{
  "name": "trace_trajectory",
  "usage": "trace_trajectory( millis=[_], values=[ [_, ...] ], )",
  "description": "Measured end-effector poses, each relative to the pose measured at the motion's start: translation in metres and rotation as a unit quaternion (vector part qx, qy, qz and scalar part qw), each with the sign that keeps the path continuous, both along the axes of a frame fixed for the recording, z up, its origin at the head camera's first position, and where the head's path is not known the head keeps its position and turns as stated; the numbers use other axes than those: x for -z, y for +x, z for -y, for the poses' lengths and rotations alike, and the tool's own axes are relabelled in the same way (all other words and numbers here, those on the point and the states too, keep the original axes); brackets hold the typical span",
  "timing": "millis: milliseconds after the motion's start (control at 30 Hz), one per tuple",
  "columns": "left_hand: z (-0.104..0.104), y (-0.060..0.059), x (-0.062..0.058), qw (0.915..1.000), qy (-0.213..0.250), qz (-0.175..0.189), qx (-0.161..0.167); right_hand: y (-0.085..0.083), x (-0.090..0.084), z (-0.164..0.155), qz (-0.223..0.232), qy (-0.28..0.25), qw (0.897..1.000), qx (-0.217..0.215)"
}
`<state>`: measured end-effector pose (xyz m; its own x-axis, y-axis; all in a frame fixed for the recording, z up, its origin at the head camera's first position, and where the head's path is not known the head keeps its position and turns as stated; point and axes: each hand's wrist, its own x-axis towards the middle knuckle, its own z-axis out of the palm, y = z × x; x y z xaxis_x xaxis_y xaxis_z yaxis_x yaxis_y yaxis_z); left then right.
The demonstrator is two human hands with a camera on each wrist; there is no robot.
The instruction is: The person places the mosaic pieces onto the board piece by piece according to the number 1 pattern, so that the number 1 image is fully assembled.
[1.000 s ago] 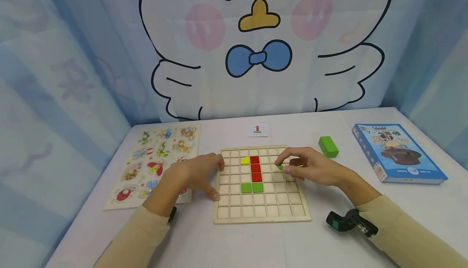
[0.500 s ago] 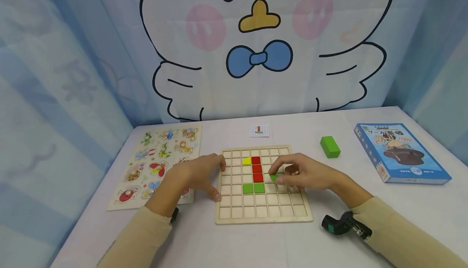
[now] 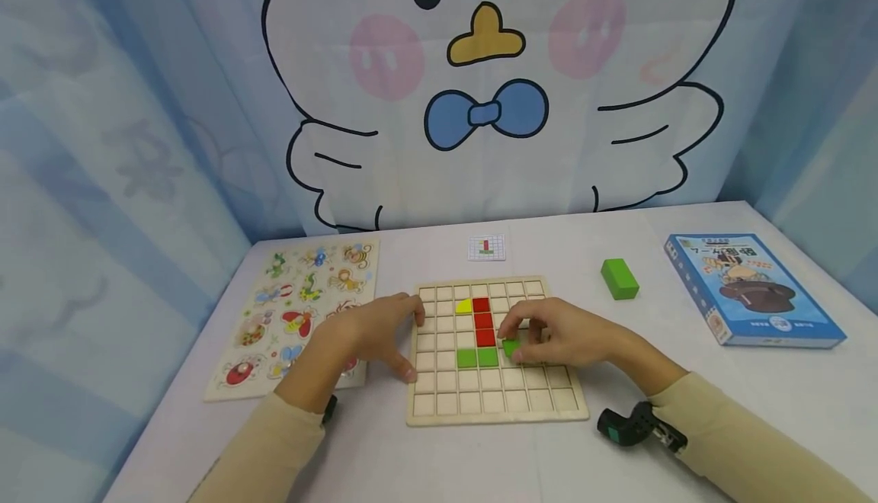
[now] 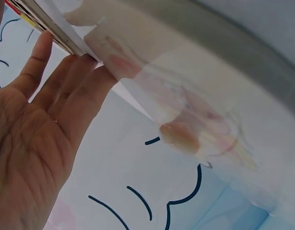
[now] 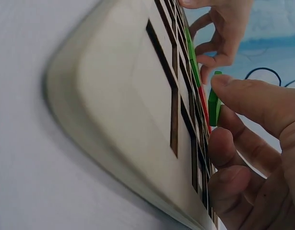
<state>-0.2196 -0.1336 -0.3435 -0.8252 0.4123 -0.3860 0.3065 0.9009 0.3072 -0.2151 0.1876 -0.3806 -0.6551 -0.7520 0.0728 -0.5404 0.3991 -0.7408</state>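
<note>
My right hand (image 3: 559, 335) pinches a small green tile (image 3: 511, 347) between thumb and fingers over the wooden grid board (image 3: 494, 405). In the right wrist view that green tile (image 5: 214, 103) stands on edge, apart from the board's face. On the board, three red tiles (image 3: 484, 320) form a column, with a yellow piece (image 3: 464, 305) left of the top one. Two green tiles (image 3: 476, 358) lie side by side below. My left hand (image 3: 366, 335) rests with spread fingers and thumb along the board's left edge; the left wrist view shows its fingers (image 4: 82, 91) extended against that edge.
A small pattern card (image 3: 486, 247) lies behind the board. To the right are a green block (image 3: 620, 279) and a blue box (image 3: 754, 286). A picture puzzle board (image 3: 295, 305) lies to the left, partly behind my left arm. A printed curtain (image 3: 480, 175) hangs behind the table.
My right hand has moved left and nearer to me over the board with the green tile, close to the right of the two laid green tiles. The left hand has stayed at the edge.
</note>
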Motion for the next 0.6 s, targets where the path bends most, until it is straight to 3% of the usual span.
trace_trajectory(
  millis=[600],
  values=[
    [-0.0055, -0.0025, 0.0005, 0.9998, 0.001, -0.01, 0.018, 0.0051, 0.0029, -0.0026, -0.025, 0.014, 0.999, 0.014]
  ],
)
